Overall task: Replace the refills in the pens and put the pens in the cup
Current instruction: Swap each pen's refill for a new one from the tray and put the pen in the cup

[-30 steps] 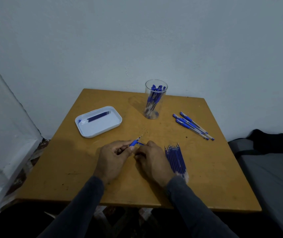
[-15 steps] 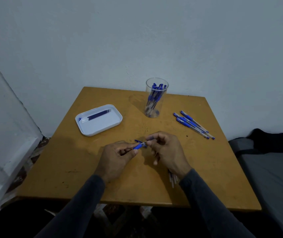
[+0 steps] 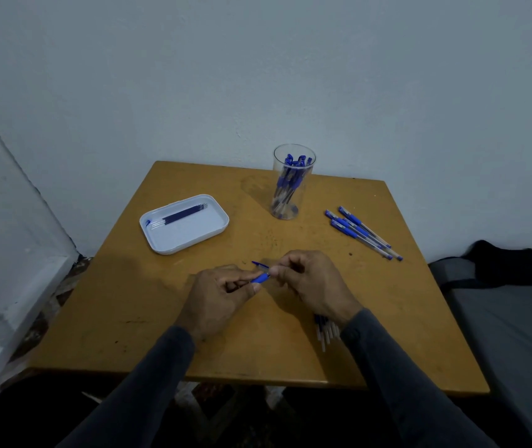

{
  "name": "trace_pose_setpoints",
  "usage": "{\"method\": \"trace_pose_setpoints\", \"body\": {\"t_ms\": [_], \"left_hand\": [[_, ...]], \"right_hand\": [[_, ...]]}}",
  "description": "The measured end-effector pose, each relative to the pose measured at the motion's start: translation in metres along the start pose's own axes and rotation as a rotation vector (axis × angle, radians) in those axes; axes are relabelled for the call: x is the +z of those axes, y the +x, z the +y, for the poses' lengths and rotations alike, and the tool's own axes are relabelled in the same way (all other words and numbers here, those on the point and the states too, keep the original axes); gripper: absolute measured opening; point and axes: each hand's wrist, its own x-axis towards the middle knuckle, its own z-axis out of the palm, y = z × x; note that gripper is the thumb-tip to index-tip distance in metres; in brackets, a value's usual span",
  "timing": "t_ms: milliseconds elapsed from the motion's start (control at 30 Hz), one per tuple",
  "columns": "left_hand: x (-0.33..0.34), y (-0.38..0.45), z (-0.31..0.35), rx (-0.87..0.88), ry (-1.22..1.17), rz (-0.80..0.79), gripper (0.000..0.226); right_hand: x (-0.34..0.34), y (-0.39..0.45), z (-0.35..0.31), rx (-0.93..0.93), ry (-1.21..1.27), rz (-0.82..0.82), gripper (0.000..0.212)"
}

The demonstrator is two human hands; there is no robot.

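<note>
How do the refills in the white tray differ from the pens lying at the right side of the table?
The refills in the tray are thin dark rods with pale ends, while the loose pens are thicker, with clear barrels and blue grips. The refills lie inside the white tray; the pens lie directly on the table. The refills lie nearly parallel in a tight row; the pens are slightly fanned. Both groups lie flat, untouched by either hand.
</note>
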Motion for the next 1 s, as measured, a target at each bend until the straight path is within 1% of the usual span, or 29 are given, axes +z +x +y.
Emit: {"method": "trace_pose_setpoints", "body": {"t_ms": [67, 100, 200, 233, 267, 300, 367, 400, 433, 467, 533, 567, 600, 667, 700, 733, 800, 833, 900, 1000], "left_hand": [[0.000, 0.000, 0.002, 0.004, 0.004, 0.004, 0.031], [0.000, 0.000, 0.002, 0.006, 0.002, 0.008, 0.030], [0.000, 0.000, 0.003, 0.010, 0.000, 0.016, 0.028], [0.000, 0.000, 0.003, 0.009, 0.000, 0.017, 0.028], [0.000, 0.000, 0.003, 0.008, 0.003, 0.016, 0.029], [0.000, 0.000, 0.002, 0.008, 0.004, 0.013, 0.029], [0.001, 0.000, 0.001, 0.008, -0.001, 0.009, 0.030], [0.001, 0.000, 0.000, 0.007, -0.004, 0.009, 0.030], [0.001, 0.000, 0.000, 0.004, -0.004, 0.009, 0.030], [0.001, 0.000, 0.000, 0.002, -0.003, 0.010, 0.029], [0.001, 0.000, 0.000, 0.004, 0.005, 0.010, 0.028], [0.001, 0.000, 0.000, 0.005, 0.006, 0.010, 0.028], [0.001, 0.000, -0.001, 0.005, 0.000, 0.013, 0.029], [0.002, 0.001, -0.001, -0.002, -0.025, 0.022, 0.029], [0.002, 0.001, -0.001, -0.007, -0.032, 0.025, 0.029], [0.002, 0.001, -0.001, -0.007, -0.033, 0.028, 0.029], [0.003, 0.001, 0.001, -0.004, -0.033, 0.027, 0.029], [0.003, 0.001, 0.001, -0.005, -0.034, 0.026, 0.029], [0.002, 0.001, 0.002, -0.008, -0.025, 0.026, 0.029], [0.002, 0.000, 0.002, -0.008, -0.013, 0.026, 0.028]], "right_hand": [[0.000, 0.000, 0.002, -0.012, -0.063, 0.006, 0.034], [0.000, 0.000, 0.002, -0.017, -0.054, 0.002, 0.035], [-0.003, -0.003, 0.005, -0.016, 0.163, -0.039, 0.013], [-0.004, -0.003, 0.004, -0.010, 0.223, -0.042, 0.009], [-0.004, -0.003, 0.006, -0.005, 0.225, -0.032, 0.006], [-0.003, -0.002, 0.006, 0.004, 0.180, -0.013, 0.011], [0.000, 0.000, 0.007, 0.006, 0.008, 0.024, 0.032], [0.001, 0.001, 0.007, 0.004, -0.042, 0.037, 0.038], [0.000, 0.001, 0.007, 0.001, -0.045, 0.044, 0.038], [-0.001, 0.000, 0.008, -0.004, -0.006, 0.037, 0.030], [-0.002, -0.001, 0.008, -0.009, 0.116, -0.019, 0.005], [-0.001, -0.001, 0.008, -0.013, 0.137, -0.025, 0.003], [0.000, -0.001, 0.009, -0.008, 0.118, -0.009, 0.007], [0.002, 0.000, 0.009, 0.004, 0.038, 0.025, 0.030], [0.003, 0.000, 0.008, -0.005, 0.013, 0.032, 0.037], [0.003, 0.000, 0.008, -0.017, 0.012, 0.037, 0.035], [0.002, -0.001, 0.009, -0.028, 0.075, 0.022, 0.012], [0.003, 0.000, 0.009, -0.025, 0.116, 0.010, 0.005], [0.006, 0.002, 0.009, -0.003, 0.156, 0.017, 0.005], [0.009, 0.005, 0.009, 0.030, 0.131, 0.051, 0.010]]}}
